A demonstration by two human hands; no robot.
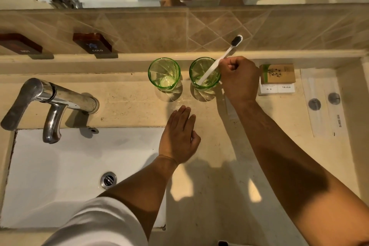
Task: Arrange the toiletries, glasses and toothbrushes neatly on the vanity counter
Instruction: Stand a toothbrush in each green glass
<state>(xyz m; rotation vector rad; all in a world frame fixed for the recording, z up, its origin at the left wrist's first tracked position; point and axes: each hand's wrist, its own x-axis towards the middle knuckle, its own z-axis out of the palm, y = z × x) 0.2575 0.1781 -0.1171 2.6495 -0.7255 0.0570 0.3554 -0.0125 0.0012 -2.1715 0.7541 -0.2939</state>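
Right hand grips toothbrush, standing it in right glass; left hand rests flat, fingers straight. Next: let go.

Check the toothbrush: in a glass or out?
In. The toothbrush leans handle-down in the right glass, bristles up, right hand gripping it.

Right hand fingers curled, seemingly pinching; left hand flat.
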